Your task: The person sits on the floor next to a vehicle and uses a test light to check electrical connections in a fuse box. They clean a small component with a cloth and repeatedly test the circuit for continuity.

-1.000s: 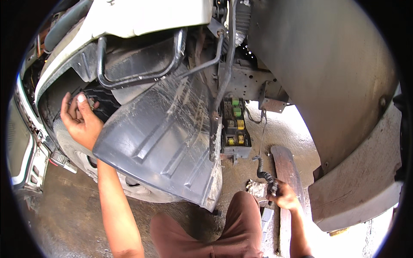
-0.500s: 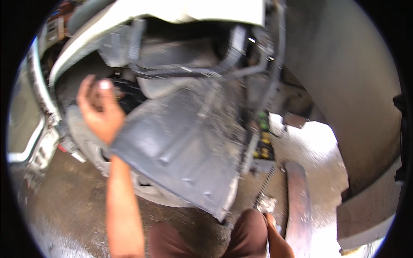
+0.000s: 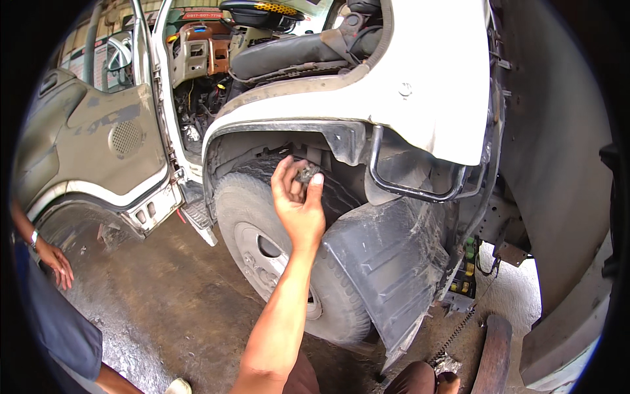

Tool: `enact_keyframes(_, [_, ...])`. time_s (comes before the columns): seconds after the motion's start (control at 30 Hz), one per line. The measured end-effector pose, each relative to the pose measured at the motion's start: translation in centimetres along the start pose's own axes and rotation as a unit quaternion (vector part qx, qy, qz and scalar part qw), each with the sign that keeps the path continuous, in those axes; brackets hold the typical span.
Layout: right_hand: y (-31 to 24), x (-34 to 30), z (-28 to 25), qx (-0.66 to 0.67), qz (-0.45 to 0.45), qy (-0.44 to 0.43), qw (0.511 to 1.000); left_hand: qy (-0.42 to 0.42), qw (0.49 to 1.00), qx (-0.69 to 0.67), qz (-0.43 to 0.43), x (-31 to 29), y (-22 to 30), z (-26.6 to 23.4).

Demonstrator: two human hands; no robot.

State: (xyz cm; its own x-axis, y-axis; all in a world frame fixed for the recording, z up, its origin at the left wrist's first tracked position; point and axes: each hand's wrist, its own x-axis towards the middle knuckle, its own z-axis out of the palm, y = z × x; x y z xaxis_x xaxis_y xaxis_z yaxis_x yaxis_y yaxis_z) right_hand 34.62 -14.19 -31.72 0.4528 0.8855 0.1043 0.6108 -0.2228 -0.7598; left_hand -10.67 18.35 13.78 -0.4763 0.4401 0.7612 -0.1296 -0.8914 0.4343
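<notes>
Rust-brown metal, a curved bar [image 3: 493, 354], lies on the wet floor [image 3: 170, 308] nearest the body, by the person's knee; the right hand, a second ago resting down there, is now out of view, so its state cannot be told; the left hand [image 3: 298, 200] has risen from the lip of the grey mudguard [image 3: 387, 262] up toward the wheel arch [image 3: 275, 134], thumb and fingers pinching a small dark part [image 3: 306, 173], which suggests it has come free or is being lined up; the tyre [image 3: 262, 217] crowds below, the arch edge above, leaving narrow room; leftward the open door [image 3: 92, 151] and a co-worker's hand [image 3: 56, 262] stand well apart.
</notes>
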Motion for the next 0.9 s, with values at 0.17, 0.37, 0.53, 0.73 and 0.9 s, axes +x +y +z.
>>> enact_keyframes(0.17, [-15.0,-2.2,-4.9,0.122,-0.010,-0.002,0.992,-0.039,0.990,-0.110,-0.084,-4.7,6.9,-5.6])
enact_keyframes(0.37, [-31.7,-3.5,-5.9,0.175,-0.140,-0.027,0.974,-0.100,0.941,-0.245,-0.213,-13.0,12.6,-9.4])
enact_keyframes(0.53, [-40.6,-4.4,-4.4,0.180,-0.303,-0.046,0.935,-0.111,0.896,-0.309,-0.299,-16.9,13.8,-9.2])
enact_keyframes(0.73, [-45.3,-4.4,-1.6,0.209,-0.385,-0.062,0.897,-0.084,0.831,-0.410,-0.368,-20.4,14.0,-9.0])
enact_keyframes(0.9, [-46.1,-4.4,0.2,0.204,-0.363,-0.006,0.909,-0.052,0.814,-0.414,-0.403,-22.6,14.5,-8.4])
